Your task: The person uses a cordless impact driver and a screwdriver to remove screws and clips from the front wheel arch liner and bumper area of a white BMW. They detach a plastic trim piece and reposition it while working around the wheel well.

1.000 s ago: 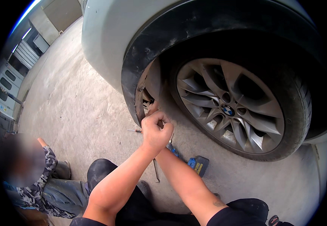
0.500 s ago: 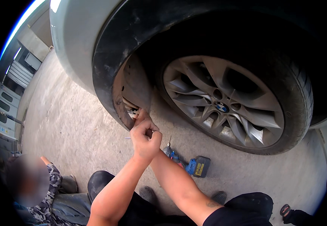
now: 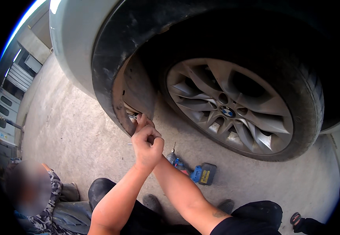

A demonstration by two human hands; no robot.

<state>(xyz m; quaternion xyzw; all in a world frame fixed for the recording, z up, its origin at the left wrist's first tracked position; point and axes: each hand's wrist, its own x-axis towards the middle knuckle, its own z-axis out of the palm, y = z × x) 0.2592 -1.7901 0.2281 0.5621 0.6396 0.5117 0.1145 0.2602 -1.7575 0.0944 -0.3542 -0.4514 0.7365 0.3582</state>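
My left hand (image 3: 148, 147) is closed, thumb against curled fingers, just below the lower front end of the wheel-arch liner (image 3: 139, 84). Whatever it grips is hidden. Behind and above it, my right hand (image 3: 142, 120) is mostly covered by the left. Its visible fingers are bent together at the liner's lower edge, beside a gap with pale and dark parts inside. What they pinch I cannot make out. A dark, scuffed arch trim (image 3: 106, 74) curves around the opening, close to both hands.
A car wheel (image 3: 232, 109) with a silver spoked rim fills the right. On the concrete floor (image 3: 84, 133) below my hands lies a blue cordless drill (image 3: 196, 174) with a bit fitted. Another person (image 3: 54, 192) crouches at the lower left. A foot in a sandal (image 3: 295, 218) shows lower right.
The whole view has shifted slightly, so the car and my hands sit a little further left. Both hands keep nearly the same pose at the liner edge.
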